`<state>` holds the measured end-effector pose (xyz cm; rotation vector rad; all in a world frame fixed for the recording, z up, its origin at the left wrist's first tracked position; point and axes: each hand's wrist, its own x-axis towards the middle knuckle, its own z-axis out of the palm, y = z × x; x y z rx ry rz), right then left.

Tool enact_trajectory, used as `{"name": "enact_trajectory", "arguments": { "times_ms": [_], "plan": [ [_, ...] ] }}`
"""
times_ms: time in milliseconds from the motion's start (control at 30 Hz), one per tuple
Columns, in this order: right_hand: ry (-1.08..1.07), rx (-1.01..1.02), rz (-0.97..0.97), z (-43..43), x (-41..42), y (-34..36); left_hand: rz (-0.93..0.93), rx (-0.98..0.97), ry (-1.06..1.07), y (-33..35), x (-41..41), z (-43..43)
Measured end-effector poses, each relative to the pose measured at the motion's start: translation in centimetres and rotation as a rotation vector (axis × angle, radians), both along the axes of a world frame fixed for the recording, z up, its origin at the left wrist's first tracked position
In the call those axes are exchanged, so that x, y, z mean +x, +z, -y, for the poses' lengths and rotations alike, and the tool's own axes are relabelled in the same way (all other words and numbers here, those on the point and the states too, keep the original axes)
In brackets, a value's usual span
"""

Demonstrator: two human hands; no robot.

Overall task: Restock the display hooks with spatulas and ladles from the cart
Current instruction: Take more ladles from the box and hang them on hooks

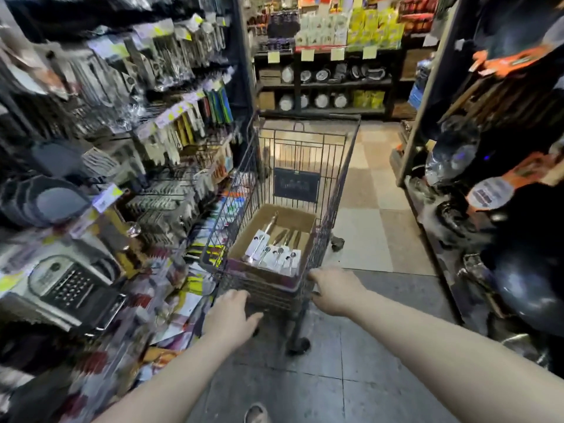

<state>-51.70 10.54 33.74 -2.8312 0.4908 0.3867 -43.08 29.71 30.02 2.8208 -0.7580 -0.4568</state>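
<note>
A dark wire shopping cart [338, 178] stands in the aisle ahead of me. Inside it lies a shallow cardboard box [293, 218] holding several metal ladles and spatulas on white cards [274, 253]. My right hand [334, 290] grips the cart's near rim at its right corner. My left hand [233, 312] reaches toward the near left corner with fingers straight, holding nothing; whether it touches the cart is unclear. The display hooks [171, 126] on the left wall hang full of packaged kitchen utensils.
Graters and pans [65, 280] crowd the lower left shelves close to the cart. Dark cookware fills the right shelving [476, 209]. A far shelf [326, 83] with boxed goods closes the aisle. Tiled floor [366, 227] runs beside the cart on the right.
</note>
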Motion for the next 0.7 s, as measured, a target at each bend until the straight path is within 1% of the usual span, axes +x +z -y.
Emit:
{"name": "enact_trajectory", "arguments": {
  "times_ms": [167, 300, 500, 600, 700],
  "plan": [
    [-0.011, 0.008, -0.079, 3.8, 6.5, -3.4, -0.034, 0.014, 0.008, -2.5, 7.7, 4.1],
    [-0.068, 0.027, -0.159, 7.6, 13.2, -5.9, -0.093, -0.010, -0.027, -5.3, 15.3, 7.7],
    [-0.170, 0.104, -0.216, 11.9, 23.3, -9.0, -0.159, 0.127, -0.085, -8.3, 26.0, 11.8],
    [-0.206, 0.170, -0.259, 12.9, 26.1, -11.5, -0.231, 0.159, -0.087, -10.3, 30.2, 13.6],
    [-0.247, 0.234, -0.318, 13.9, 28.3, -14.4, -0.300, 0.205, -0.099, -12.5, 32.5, 15.6]
  ]
}}
